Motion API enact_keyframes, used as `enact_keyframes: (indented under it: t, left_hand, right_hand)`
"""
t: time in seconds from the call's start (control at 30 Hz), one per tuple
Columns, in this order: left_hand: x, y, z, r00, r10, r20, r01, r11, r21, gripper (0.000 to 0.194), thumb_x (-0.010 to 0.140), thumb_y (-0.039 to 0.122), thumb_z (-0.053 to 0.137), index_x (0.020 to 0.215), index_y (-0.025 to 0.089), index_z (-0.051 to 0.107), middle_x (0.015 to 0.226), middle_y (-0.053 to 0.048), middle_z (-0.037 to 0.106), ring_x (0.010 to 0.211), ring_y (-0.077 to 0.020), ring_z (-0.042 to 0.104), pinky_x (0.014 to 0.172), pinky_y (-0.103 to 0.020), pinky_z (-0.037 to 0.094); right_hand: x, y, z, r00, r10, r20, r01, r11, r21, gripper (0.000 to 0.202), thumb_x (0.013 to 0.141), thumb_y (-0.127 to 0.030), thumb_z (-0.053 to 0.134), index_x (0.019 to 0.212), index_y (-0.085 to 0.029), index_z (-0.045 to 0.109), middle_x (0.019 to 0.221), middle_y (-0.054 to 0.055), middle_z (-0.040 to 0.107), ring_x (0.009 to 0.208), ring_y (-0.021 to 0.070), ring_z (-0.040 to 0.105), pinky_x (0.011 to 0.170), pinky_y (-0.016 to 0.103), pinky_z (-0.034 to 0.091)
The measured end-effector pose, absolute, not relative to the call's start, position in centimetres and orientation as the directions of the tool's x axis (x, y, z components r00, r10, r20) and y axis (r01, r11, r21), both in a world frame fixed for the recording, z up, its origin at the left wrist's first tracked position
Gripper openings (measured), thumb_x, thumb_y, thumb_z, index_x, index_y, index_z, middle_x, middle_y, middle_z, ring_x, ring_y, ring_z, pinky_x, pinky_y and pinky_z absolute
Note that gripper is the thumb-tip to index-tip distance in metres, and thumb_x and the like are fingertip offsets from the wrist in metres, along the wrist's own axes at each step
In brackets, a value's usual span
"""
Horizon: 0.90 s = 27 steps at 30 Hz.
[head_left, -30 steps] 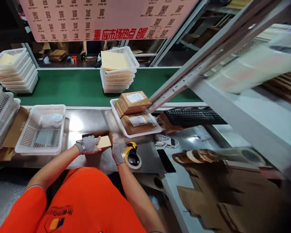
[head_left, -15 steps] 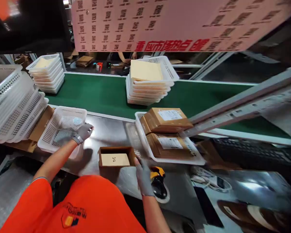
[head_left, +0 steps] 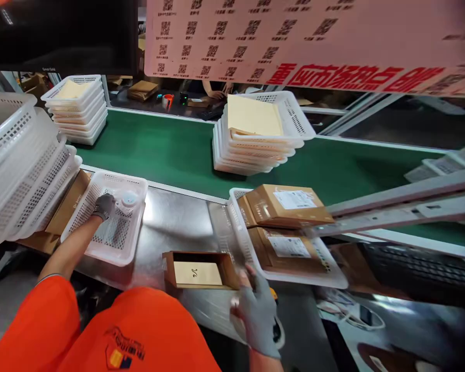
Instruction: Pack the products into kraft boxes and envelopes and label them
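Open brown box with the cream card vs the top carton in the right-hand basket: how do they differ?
The open box has its inside exposed, showing a marked cream card; the top carton is closed.
The top carton bears a white label; none shows on the open box.
The open box stands outside the white basket; the top carton is inside.
Both are brown cardboard.

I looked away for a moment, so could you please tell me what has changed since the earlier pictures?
The left hand has come away from the cream card in the open carton and reached leftward into the white basket; its grip there is unclear. The right hand stays by the carton's right end. The card still lies inside, and two labelled parcels remain stacked.
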<state>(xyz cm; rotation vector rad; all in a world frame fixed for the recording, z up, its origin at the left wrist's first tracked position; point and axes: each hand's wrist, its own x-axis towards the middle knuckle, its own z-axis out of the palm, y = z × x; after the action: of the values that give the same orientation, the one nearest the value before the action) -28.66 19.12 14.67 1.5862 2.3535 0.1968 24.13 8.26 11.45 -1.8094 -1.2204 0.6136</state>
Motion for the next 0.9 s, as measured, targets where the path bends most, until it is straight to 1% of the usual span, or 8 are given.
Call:
enact_keyframes:
  t: [0.07,0.2,0.3,0.4,0.5,0.57,0.73,0.9]
  left_hand:
    - [-28.6,19.4,15.1,-0.382,0.911,-0.153,0.831,0.411,0.374,0.035,0.104,0.040,0.066,0.081,0.016,0.076,0.092,-0.015,0.082,0.094,-0.0282,0.078,0.081,-0.034,0.052]
    - [-24.8,18.5,17.0,-0.362,0.926,-0.108,0.548,0.305,0.779,0.048,0.097,0.057,0.065,0.065,0.021,0.068,0.071,-0.006,0.076,0.070,-0.0204,0.069,0.073,-0.031,0.048]
    - [-19.8,16.9,18.5,-0.270,0.961,-0.067,0.411,0.177,0.894,0.058,0.091,0.068,0.069,0.056,0.022,0.063,0.060,-0.003,0.068,0.062,-0.0180,0.062,0.070,-0.031,0.046]
    - [-15.5,15.2,19.1,-0.166,0.982,-0.085,0.357,0.140,0.923,0.068,0.089,0.080,0.067,0.054,0.022,0.059,0.056,-0.001,0.062,0.059,-0.0154,0.054,0.063,-0.030,0.040]
    - [-13.8,14.5,19.1,-0.102,0.992,-0.080,0.429,0.116,0.896,0.075,0.088,0.085,0.066,0.051,0.022,0.051,0.053,0.002,0.049,0.058,-0.0132,0.044,0.060,-0.031,0.028]
    - [-13.8,14.7,19.1,-0.080,0.992,-0.092,0.501,0.120,0.857,0.076,0.090,0.083,0.065,0.049,0.023,0.044,0.051,0.003,0.041,0.059,-0.0129,0.039,0.061,-0.033,0.024]
    - [-12.8,15.9,19.1,0.083,0.983,-0.164,0.622,0.078,0.779,0.078,0.097,0.080,0.058,0.048,0.023,0.038,0.049,0.002,0.036,0.057,-0.0135,0.035,0.063,-0.035,0.020]
    - [-11.2,17.2,18.0,0.246,0.956,-0.162,0.645,-0.037,0.763,0.077,0.098,0.080,0.061,0.050,0.022,0.045,0.050,0.001,0.043,0.057,-0.0140,0.037,0.063,-0.035,0.021]
  right_hand:
    - [22.1,8.9,12.8,0.350,0.931,0.106,0.513,-0.096,-0.853,0.065,0.096,-0.069,0.062,0.134,-0.018,0.076,0.137,0.019,0.077,0.129,0.0370,0.070,0.114,0.055,0.054]
    - [15.0,10.3,15.8,0.044,0.990,0.132,0.455,0.098,-0.885,0.048,0.101,-0.060,0.067,0.129,-0.021,0.075,0.127,0.015,0.079,0.114,0.0302,0.075,0.103,0.048,0.062]
    - [8.7,11.5,17.4,-0.225,0.964,0.142,0.382,0.221,-0.897,0.051,0.099,-0.056,0.074,0.138,-0.022,0.070,0.130,0.013,0.078,0.102,0.0255,0.076,0.092,0.042,0.065]
    - [4.8,12.4,17.8,-0.285,0.943,0.174,0.485,0.298,-0.822,0.056,0.094,-0.054,0.079,0.136,-0.020,0.068,0.129,0.015,0.076,0.098,0.0262,0.074,0.087,0.041,0.064]
    - [4.9,13.0,17.1,-0.320,0.933,0.165,0.607,0.335,-0.720,0.030,0.106,-0.048,0.061,0.110,-0.021,0.072,0.110,0.012,0.077,0.097,0.0273,0.073,0.085,0.039,0.059]
    - [6.1,13.1,16.3,-0.344,0.928,0.141,0.637,0.341,-0.691,0.031,0.111,-0.040,0.047,0.103,-0.022,0.072,0.102,0.011,0.078,0.095,0.0265,0.074,0.084,0.038,0.058]
    - [7.4,13.3,15.9,-0.196,0.966,0.169,0.822,0.256,-0.509,0.048,0.098,-0.033,0.062,0.143,-0.016,0.067,0.127,0.017,0.078,0.111,0.0317,0.075,0.089,0.040,0.059]
    - [8.5,14.8,16.1,-0.079,0.997,0.004,0.939,0.076,-0.335,0.054,0.092,-0.015,0.059,0.145,-0.015,0.071,0.131,0.017,0.077,0.101,0.0270,0.075,0.080,0.034,0.053]
